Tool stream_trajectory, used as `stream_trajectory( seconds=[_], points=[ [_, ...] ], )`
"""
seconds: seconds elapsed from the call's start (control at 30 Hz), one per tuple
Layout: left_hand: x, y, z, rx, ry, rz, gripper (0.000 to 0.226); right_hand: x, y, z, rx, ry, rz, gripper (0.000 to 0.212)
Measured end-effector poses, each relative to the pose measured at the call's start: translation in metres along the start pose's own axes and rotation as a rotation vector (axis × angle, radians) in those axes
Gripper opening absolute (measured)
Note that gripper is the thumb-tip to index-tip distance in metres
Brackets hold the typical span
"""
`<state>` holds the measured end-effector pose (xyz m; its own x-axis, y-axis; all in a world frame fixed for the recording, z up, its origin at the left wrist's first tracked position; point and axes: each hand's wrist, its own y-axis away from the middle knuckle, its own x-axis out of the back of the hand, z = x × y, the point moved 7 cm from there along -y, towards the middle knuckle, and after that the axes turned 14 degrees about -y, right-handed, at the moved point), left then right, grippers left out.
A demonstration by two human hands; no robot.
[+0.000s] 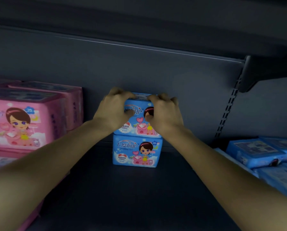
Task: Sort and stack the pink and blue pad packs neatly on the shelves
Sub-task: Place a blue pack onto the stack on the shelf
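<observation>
Blue glossy plastic, printed with a cartoon girl, wraps the rectangular upper blue pad pack [138, 125], and both hands are clamped on it. The left hand [113, 110] grips its left end, fingers curled over the top edge and thumb pressed on the printed front. The right hand [164, 114] mirrors that hold on the right end, fingers hooked over the top and thumb on the front. The 2 hands sit close together, with only a narrow strip of the pack's top showing between them.

Directly below the hands, a lower blue pad pack [136, 152] with the same print stands upright on the dark grey metal shelf [122, 194]. The held pack rests on top of it, their fronts roughly in line. Behind the hands rises the plain grey back panel [139, 67]; whether the packs touch it cannot be told.

Well to the left of the left hand, soft pink pad packs [22, 120] bearing the same girl are stacked facing forward. To the right of the right hand, past a slotted upright [229, 107], loose blue pad packs [259, 152] lie flat in an untidy pile.
</observation>
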<state>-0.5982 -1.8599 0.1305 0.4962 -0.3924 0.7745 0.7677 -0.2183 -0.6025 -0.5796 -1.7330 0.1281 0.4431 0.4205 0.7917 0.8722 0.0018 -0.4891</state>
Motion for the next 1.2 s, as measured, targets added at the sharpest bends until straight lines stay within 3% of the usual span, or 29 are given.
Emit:
stream_trajectory(
  seconds=[0.57,0.8,1.0,1.2],
  points=[
    [-0.007,0.002,0.001,-0.006,-0.046,-0.042,0.045,-0.007,0.005,0.007,0.02,0.019,-0.009,0.053],
    [0.001,0.012,0.013,-0.009,-0.285,-0.133,0.055,0.003,0.018,0.005,0.002,0.054,-0.015,0.06],
    [0.012,0.039,0.05,-0.129,-0.397,-0.11,0.056,0.02,0.049,0.003,-0.036,0.071,-0.022,0.059],
    [0.003,0.087,0.09,-0.225,-0.375,-0.221,0.055,0.022,0.108,0.02,-0.143,0.114,-0.139,0.054]
  ],
)
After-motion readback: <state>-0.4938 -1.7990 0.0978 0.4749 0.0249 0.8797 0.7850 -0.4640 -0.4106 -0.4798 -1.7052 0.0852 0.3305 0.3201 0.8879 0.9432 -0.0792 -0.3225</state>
